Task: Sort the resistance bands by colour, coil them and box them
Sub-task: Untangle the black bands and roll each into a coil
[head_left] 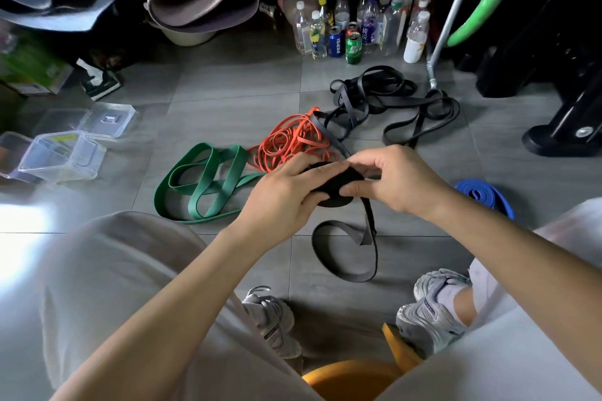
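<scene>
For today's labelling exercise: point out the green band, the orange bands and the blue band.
green band [202, 185], head view, crossing strap
orange bands [288, 142], head view, tangle's middle
blue band [482, 186], head view, upper curve

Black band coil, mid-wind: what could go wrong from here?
1. The coil is held only by the left hand and right hand; a loosened grip could let it spring open.
2. The loose tail looks twisted on the floor, so the twist may wind in.
3. A strand runs past the orange bands; pulling could drag them.
</scene>
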Tool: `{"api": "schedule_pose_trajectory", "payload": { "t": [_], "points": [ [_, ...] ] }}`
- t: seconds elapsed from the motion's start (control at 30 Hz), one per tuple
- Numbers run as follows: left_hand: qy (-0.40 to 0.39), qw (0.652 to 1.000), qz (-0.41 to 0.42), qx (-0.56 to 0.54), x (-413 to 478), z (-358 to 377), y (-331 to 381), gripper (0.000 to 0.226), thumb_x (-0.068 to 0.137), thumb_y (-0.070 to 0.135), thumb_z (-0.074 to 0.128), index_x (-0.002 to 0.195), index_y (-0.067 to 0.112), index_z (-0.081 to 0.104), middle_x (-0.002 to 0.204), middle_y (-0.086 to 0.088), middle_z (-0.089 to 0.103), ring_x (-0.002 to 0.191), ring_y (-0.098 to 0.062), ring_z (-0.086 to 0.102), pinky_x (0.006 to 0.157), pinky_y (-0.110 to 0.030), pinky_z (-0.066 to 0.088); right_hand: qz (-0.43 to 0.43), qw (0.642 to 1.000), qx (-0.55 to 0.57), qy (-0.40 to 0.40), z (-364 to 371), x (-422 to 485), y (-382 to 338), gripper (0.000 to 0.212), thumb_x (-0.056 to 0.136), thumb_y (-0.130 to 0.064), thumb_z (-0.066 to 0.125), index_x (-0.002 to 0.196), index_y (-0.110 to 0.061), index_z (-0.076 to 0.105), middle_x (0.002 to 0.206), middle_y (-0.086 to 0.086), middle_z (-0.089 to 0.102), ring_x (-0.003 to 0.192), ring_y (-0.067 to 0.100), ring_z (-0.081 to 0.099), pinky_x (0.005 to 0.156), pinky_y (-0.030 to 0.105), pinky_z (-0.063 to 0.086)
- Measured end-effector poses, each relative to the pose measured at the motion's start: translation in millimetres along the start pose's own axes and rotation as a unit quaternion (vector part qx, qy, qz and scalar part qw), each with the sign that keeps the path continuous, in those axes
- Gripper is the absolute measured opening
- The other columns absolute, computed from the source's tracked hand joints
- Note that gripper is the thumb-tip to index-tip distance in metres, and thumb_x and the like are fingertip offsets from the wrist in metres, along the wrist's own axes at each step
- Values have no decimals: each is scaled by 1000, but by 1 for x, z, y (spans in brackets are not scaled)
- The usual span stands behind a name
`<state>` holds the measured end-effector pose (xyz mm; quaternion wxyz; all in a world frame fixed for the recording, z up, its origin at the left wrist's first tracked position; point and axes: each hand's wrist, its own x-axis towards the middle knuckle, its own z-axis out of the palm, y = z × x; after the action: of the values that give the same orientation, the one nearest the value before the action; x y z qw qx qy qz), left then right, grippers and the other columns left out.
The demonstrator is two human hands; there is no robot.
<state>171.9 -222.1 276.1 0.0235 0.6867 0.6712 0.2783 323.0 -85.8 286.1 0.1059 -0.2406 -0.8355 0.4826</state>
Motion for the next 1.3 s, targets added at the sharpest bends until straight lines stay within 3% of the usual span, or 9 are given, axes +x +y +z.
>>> {"api": "schedule_pose_trajectory", "payload": {
  "t": [0.1,0.23,0.37,0.53,0.6,0.8,1.1,1.2,1.3],
  "points": [
    [64,996,-34,-52,1,-1,0,51,77,8,69,123,27,57,110,11,51,99,-7,53,84,-20,46,3,996,93,-7,-6,1,-4,35,60,-23,81,90,-34,67,92,-3,73,90,14,69,92,40,52],
    [126,974,-103,-157,4,-9,3,56,75,4,71,123,30,58,101,17,53,101,7,51,80,-18,50,-9,993,117,-14,-9,2,-2,36,62,-19,79,93,-31,66,94,-7,71,90,6,67,91,28,51],
    [152,938,-147,-274,3,-12,14,68,72,-14,69,126,21,48,104,1,53,99,9,53,70,-3,46,-18,981,194,0,-4,1,-5,36,57,-20,75,92,-26,66,82,-16,72,83,1,68,80,15,50],
    [141,942,-182,-245,-3,-5,5,65,73,7,72,124,43,55,103,21,55,100,-4,54,89,-18,45,-11,984,174,29,2,1,-3,37,70,2,75,92,-27,66,88,-8,72,82,5,68,83,20,51],
    [109,955,-169,-217,-2,-5,6,59,76,10,70,124,39,53,107,30,52,105,-4,52,91,-27,48,-6,990,137,33,0,0,-2,34,73,0,75,94,-26,69,91,0,73,84,10,69,84,26,52],
    [-17,998,34,48,-6,-4,-2,45,86,19,64,129,19,51,124,-3,54,108,-23,54,90,-33,46,0,1000,-15,18,2,-4,-1,27,70,-9,80,95,-18,74,84,1,74,82,15,70,82,39,53],
    [90,987,-43,-124,-5,-10,-1,45,82,5,67,122,25,59,109,17,50,101,-1,53,80,-23,51,-10,998,57,-3,-4,-1,1,28,66,-17,83,90,-26,71,86,-2,73,86,17,69,85,38,53],
    [128,973,-75,-176,-4,-11,-1,48,81,12,67,123,30,54,107,27,51,104,2,51,81,-31,53,-37,993,114,-1,-3,-1,-2,34,65,-20,79,96,-29,67,95,-3,72,91,11,68,89,27,52],
    [139,957,-128,-219,-4,-11,2,54,78,11,69,122,36,53,108,31,53,105,1,52,82,-39,54,-31,975,219,1,-1,-2,-5,39,69,-1,74,98,-24,64,94,-8,70,87,3,67,83,20,53]
  ]
}}
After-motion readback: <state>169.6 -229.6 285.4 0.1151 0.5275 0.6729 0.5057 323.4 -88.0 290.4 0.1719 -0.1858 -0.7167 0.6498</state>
